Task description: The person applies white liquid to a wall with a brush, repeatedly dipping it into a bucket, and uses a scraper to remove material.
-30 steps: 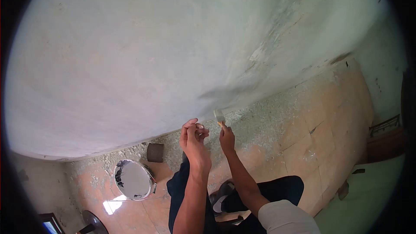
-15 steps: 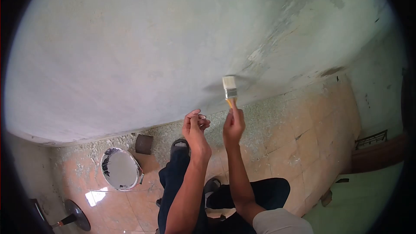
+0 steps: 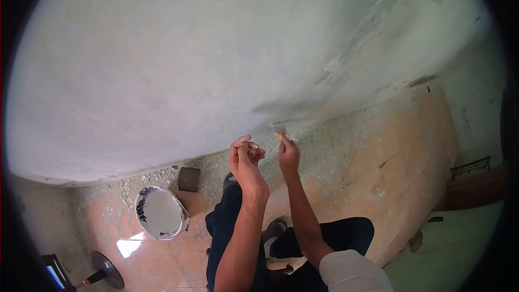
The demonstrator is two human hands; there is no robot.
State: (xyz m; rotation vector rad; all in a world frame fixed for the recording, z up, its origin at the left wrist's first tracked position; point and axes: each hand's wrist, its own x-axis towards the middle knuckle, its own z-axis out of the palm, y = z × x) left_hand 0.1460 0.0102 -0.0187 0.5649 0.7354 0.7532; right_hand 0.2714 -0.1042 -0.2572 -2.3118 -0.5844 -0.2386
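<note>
My right hand (image 3: 289, 157) is closed round the handle of a paintbrush (image 3: 279, 131), whose blurred head is at the low part of the pale wall (image 3: 162, 65). Whether the bristles touch the wall is hard to tell. To its left, my left hand (image 3: 247, 159) is raised with its fingers curled but apart, and nothing shows in it. A shadow falls on the wall just above the brush.
A bucket (image 3: 160, 212) of whitish paint stands on the tiled floor (image 3: 373, 184) at lower left, beside a brown block (image 3: 189, 179). Paint flakes litter the wall's foot. A round black base (image 3: 107, 270) is at bottom left, a dark rack (image 3: 470, 167) at right.
My right hand has moved down slightly, and the brush has dropped lower along the wall, its head now foreshortened. The view has shifted a little; my left hand keeps its pose.
</note>
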